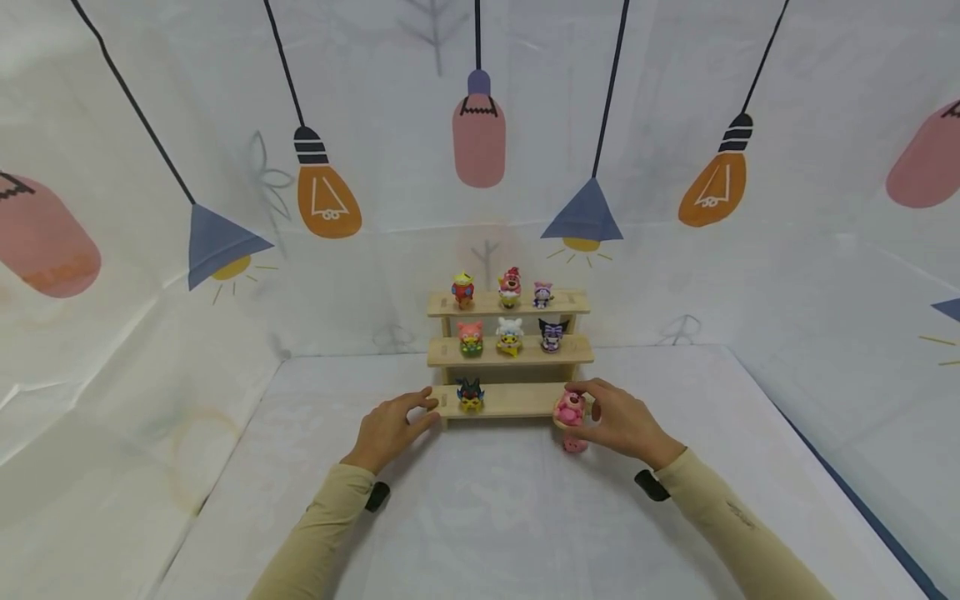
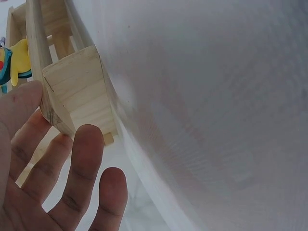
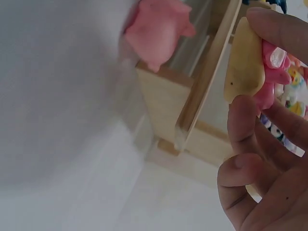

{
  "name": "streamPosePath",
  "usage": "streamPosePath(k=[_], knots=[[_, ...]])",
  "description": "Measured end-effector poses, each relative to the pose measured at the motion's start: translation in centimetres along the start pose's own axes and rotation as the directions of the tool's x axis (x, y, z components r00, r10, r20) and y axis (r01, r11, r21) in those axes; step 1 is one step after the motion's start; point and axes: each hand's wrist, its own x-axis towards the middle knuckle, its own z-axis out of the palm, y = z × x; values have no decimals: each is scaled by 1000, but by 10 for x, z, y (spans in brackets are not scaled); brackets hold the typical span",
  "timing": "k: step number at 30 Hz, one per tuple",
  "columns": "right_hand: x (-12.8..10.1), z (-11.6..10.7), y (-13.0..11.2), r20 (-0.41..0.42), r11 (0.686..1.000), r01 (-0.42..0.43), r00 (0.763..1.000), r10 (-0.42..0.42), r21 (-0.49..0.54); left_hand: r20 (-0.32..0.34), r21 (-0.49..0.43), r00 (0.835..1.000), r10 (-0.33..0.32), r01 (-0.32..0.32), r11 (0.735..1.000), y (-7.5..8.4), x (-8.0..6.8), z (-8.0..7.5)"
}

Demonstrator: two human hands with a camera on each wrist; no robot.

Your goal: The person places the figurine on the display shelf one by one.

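My right hand (image 1: pixel 622 421) pinches a pink bear figurine (image 1: pixel 571 407) with a pale yellow back between thumb and fingers, over the right end of the lowest step. Just below it, a second pink figurine (image 3: pixel 159 31) rests on the table in front of the shelf. At the left end of the three-step wooden display shelf (image 1: pixel 517 402), my left hand (image 1: pixel 390 429) holds the bottom board's end between thumb and fingers; its other fingers are spread. Near that hand a dark-eared yellow figurine (image 1: pixel 470 397) stands on the same board.
Several small figurines stand on the upper steps, among them a pink-and-green one (image 1: pixel 471 339) and a black-and-purple one (image 1: pixel 551 336). Behind the shelf rises a white backdrop (image 1: pixel 405 275) printed with lamps. A white cloth covers the table (image 1: pixel 510 525).
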Motion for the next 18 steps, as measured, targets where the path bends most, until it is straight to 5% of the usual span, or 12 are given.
streamPosePath(k=[18], knots=[[55,30,-34,90,990,134,986,-138,41,-14,-10,1000,12,-12,1000,-1,-1,1]])
